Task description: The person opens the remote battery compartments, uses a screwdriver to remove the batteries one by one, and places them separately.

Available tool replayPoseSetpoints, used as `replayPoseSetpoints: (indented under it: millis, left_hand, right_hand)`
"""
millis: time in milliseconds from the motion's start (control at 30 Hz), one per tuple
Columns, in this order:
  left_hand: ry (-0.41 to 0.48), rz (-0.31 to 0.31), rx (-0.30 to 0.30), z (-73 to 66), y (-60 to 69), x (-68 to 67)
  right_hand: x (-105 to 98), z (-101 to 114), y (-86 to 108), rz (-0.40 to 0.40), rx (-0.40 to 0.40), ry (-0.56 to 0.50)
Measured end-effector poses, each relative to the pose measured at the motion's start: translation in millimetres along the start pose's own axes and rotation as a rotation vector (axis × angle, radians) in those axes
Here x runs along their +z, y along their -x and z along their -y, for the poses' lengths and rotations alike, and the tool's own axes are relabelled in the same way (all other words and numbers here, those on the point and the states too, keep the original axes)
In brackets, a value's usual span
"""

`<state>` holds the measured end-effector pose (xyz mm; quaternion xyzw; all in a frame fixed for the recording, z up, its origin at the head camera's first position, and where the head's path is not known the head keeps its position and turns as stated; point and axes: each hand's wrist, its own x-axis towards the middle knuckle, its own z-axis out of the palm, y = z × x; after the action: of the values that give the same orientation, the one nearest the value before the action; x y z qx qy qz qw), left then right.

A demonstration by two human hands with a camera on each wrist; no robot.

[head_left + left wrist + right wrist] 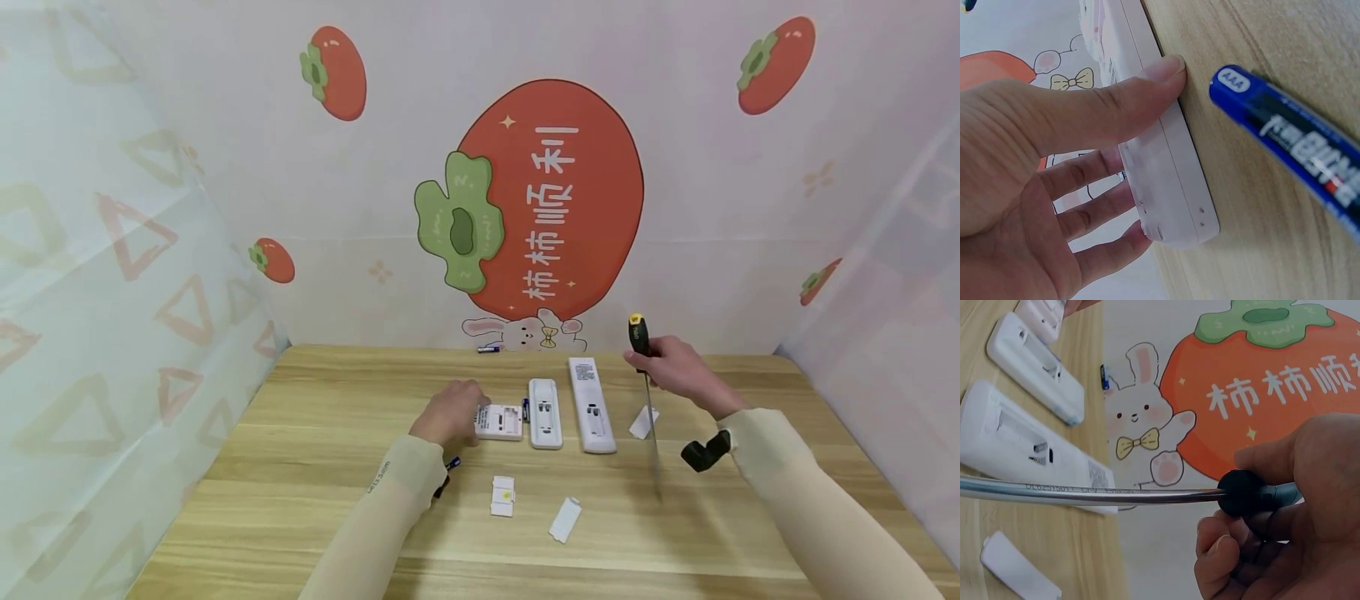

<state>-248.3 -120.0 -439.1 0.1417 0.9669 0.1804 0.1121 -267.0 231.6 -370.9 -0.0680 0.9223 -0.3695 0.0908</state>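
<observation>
My left hand (448, 415) grips the left end of a short white remote (512, 432), its battery compartment exposed. In the left wrist view the thumb lies along one side and the fingertips touch the other. A blue AAA battery (1297, 137) lies on the wood near that thumb. Over the right part of the table, my right hand (678, 371) holds a screwdriver (639, 336) by its black and yellow handle. Its long metal shaft (1116, 496) points down; the tip is blurred. Left of it lie a long white remote (587, 387) and a medium one (545, 437), both with exposed battery compartments.
Three loose white covers lie on the wooden table: one (503, 496) in front of the short remote, one (565, 521) nearer the front, another (644, 422) by the screwdriver shaft. One battery (489, 349) lies at the back edge, another (527, 411) between two remotes.
</observation>
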Motion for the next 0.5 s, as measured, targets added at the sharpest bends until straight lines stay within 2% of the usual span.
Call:
replayPoseSetpoints:
  millis: [233,500]
  left_hand:
    - [-0.014,0.001,-0.005,-0.9,0.9,-0.4]
    - [-0.043,0.008,0.021,-0.9,0.7,-1.1]
  right_hand:
    - [-6.0,-13.9,2.1,-0.001,0.015,0.045]
    - [-13.3,-33.5,8.3,0.015,0.037,0.075]
